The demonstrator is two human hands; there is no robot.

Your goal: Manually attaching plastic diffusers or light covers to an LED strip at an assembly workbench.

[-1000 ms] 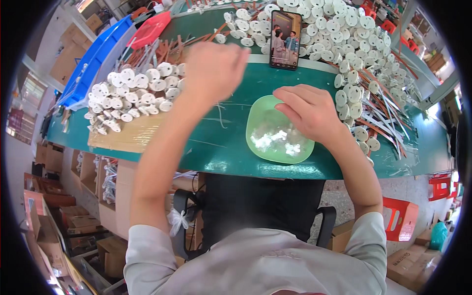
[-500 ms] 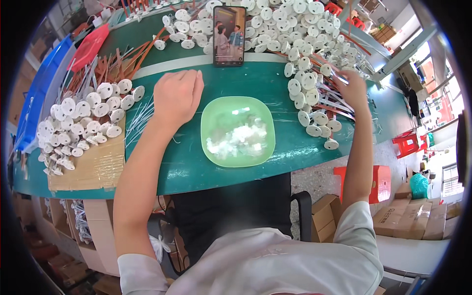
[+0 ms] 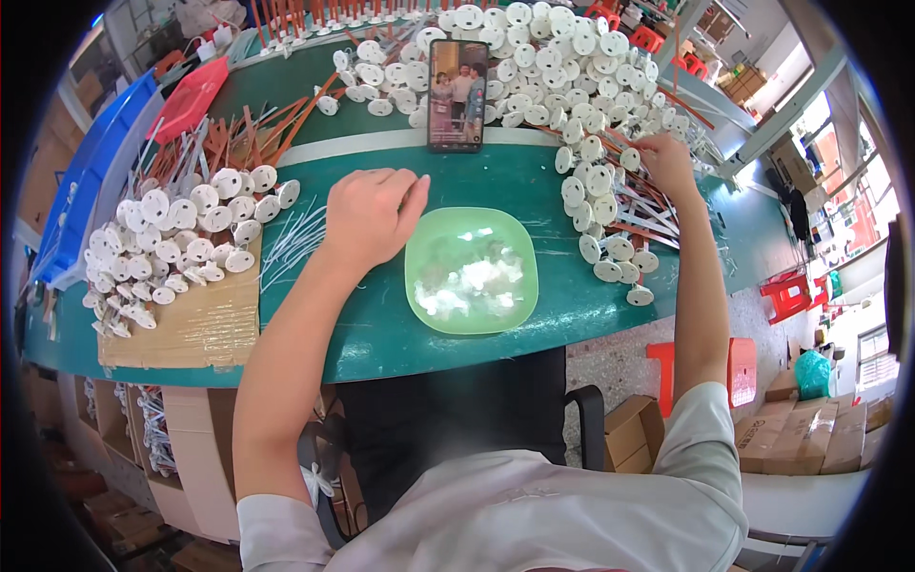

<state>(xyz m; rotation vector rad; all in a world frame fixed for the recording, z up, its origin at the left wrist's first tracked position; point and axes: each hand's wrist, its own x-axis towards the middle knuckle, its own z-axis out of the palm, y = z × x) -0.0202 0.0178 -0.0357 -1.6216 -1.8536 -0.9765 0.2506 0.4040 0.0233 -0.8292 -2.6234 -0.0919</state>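
Head view: left hand (image 3: pixel 367 212) is resting knuckles-up on the green tabletop (image 3: pixel 381 334), centre-left of frame, fingers curled loosely, touching the bowl's upper-left rim. Can't tell if it's pinching anything underneath.

Right hand (image 3: pixel 664 160) is reaching into the disc pile (image 3: pixel 581 124) at upper right, fingers closing on a wired disc at the pile's edge; exact grip is too small to confirm.

Green bowl (image 3: pixel 471 270) is sitting dead centre, just in front of the body, holding small whitish pieces. Looks placed there so both hands are reaching it equally.

Second disc pile (image 3: pixel 181 238) is lying at left, partly on a cardboard sheet (image 3: pixel 181 324), with loose white wires (image 3: pixel 291 243) between it and the left hand. Probably sorted stock kept apart from the right-side pile.

Phone (image 3: pixel 457 93) is propped upright at top centre, screen facing the person, behind the work zone.

Packages: red tray (image 3: pixel 186 95) and blue bin (image 3: pixel 81 181) are lining the upper left edge; brown cartons (image 3: pixel 810 439) are stacked at lower right on the floor, plain, no readable labels; red stool (image 3: pixel 734 367) beside them.
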